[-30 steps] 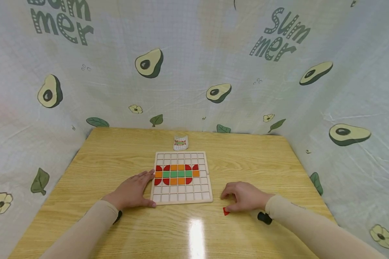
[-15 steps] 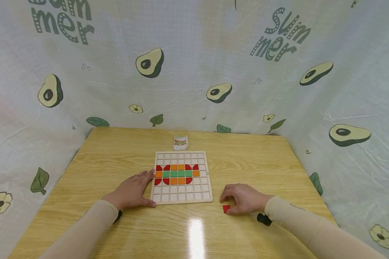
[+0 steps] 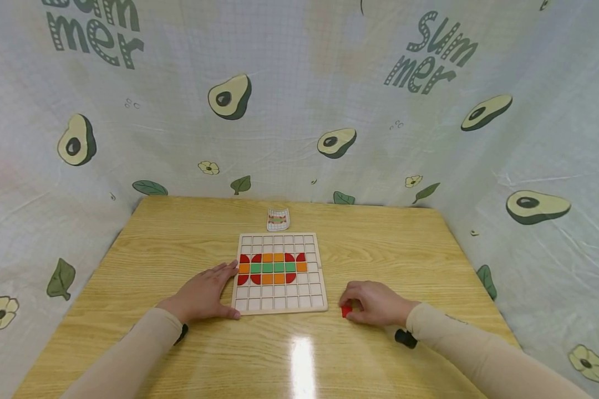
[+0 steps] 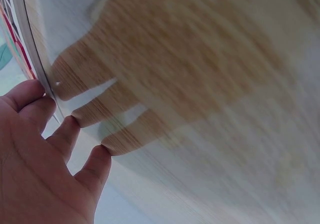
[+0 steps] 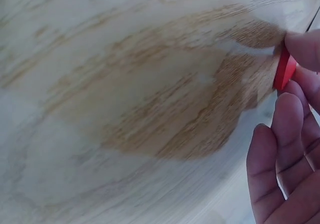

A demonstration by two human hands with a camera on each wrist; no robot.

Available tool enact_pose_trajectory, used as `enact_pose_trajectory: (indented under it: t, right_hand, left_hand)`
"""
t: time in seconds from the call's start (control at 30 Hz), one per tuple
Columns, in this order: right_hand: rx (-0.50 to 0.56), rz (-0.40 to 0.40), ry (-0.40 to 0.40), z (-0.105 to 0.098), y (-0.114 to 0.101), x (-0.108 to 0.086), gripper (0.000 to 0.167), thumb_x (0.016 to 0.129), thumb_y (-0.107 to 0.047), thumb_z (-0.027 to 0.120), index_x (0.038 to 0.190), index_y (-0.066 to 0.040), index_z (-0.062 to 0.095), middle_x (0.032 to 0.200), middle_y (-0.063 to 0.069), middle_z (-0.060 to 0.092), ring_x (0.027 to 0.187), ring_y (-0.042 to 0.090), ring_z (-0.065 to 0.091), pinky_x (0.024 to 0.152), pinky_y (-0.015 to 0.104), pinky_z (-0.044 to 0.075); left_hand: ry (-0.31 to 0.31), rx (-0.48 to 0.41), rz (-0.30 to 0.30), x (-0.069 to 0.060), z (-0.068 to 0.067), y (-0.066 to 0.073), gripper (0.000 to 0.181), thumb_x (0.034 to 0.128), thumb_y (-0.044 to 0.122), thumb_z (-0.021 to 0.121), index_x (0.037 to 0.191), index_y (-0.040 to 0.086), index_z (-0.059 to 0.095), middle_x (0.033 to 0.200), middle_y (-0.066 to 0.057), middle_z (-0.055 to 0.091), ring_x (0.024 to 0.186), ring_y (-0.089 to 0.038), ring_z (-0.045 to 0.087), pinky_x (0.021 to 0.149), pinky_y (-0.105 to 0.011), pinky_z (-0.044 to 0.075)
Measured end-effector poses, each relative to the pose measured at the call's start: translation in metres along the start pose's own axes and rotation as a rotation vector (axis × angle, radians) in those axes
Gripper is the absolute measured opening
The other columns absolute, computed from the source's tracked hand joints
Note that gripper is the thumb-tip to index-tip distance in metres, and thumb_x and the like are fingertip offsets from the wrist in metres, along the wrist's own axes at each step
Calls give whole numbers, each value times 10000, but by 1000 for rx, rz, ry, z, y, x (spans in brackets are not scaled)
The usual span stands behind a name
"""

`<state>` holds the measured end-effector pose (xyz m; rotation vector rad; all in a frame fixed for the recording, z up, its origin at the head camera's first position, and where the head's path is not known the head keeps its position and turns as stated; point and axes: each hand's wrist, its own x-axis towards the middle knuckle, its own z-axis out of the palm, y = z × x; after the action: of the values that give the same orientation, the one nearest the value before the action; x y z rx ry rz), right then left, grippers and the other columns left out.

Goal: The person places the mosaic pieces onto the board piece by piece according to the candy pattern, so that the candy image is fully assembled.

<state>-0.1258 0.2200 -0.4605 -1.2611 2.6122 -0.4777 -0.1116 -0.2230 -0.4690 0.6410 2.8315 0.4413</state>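
Note:
A wooden grid board (image 3: pixel 284 303) lies flat on the table, with red, orange and green tiles set in its middle rows. My left hand (image 3: pixel 204 293) rests at the board's left side, fingers spread along the left edge and thumb near the lower left corner. In the left wrist view the fingertips (image 4: pixel 105 151) touch the table beside the board's rim. Right of the board, my right hand (image 3: pixel 376 303) pinches a small red tile (image 3: pixel 346 311) between thumb and fingers. The right wrist view shows this red tile (image 5: pixel 285 69) tilted up on edge at the tabletop.
A small card (image 3: pixel 278 220) printed with a similar coloured grid pattern lies behind the board, its edges slightly curled. The wood-grain table (image 3: pixel 219 366) is glossy and reflects a light in front. A printed curtain (image 3: pixel 284 83) closes in the back and sides.
The red tile has shifted slightly away from me along the table, and the right fingers have closed on it. My left hand and the board stay where they were.

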Motion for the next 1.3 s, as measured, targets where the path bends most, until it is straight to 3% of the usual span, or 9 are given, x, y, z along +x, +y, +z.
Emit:
enact_pose_trajectory:
  t: [0.27, 0.4, 0.6, 0.87, 1.3]
  right_hand:
    - [-71, 25, 67, 2, 3, 0, 206, 907, -292, 745, 1096, -211, 733, 987, -133, 615, 725, -6, 501, 651, 233, 482]
    - [-67, 12, 97, 2, 6, 0, 254, 867, -263, 785, 1112, -227, 729, 1052, -129, 609, 748, -5, 511, 646, 234, 482]
    - [27, -37, 51, -1, 9, 0, 290, 871, -138, 764, 1147, -217, 722, 1076, -117, 607, 683, -4, 486, 613, 208, 456]
    - [-37, -1, 81, 1, 13, -1, 267, 873, -225, 773, 1135, -218, 719, 1025, -131, 603, 703, -11, 480, 620, 198, 449]
    - [-17, 58, 93, 2, 11, 1, 213, 874, -232, 764, 1084, -236, 731, 979, -148, 593, 672, -11, 479, 592, 205, 442]
  left_hand:
    - [-2, -1, -5, 0, 0, 0, 1117, 706, 752, 720, 1510, 42, 413, 1617, -94, 275, 1443, -369, 296, 1110, -598, 285]
    - [-4, 3, -5, 1, 1, -1, 1123, 703, 764, 712, 1511, 43, 413, 1618, -92, 274, 1444, -368, 293, 1112, -594, 283]
    - [0, 4, -1, 0, 0, 0, 1117, 704, 754, 721, 1506, 37, 418, 1613, -101, 283, 1441, -372, 299, 1112, -592, 285]
    - [-3, -5, -4, 0, -1, 1, 1117, 704, 746, 728, 1509, 39, 413, 1615, -101, 278, 1443, -370, 294, 1116, -588, 281]
    - [9, -4, 9, 0, 1, -1, 1109, 709, 738, 731, 1505, 32, 419, 1612, -103, 285, 1439, -371, 302, 1114, -584, 286]
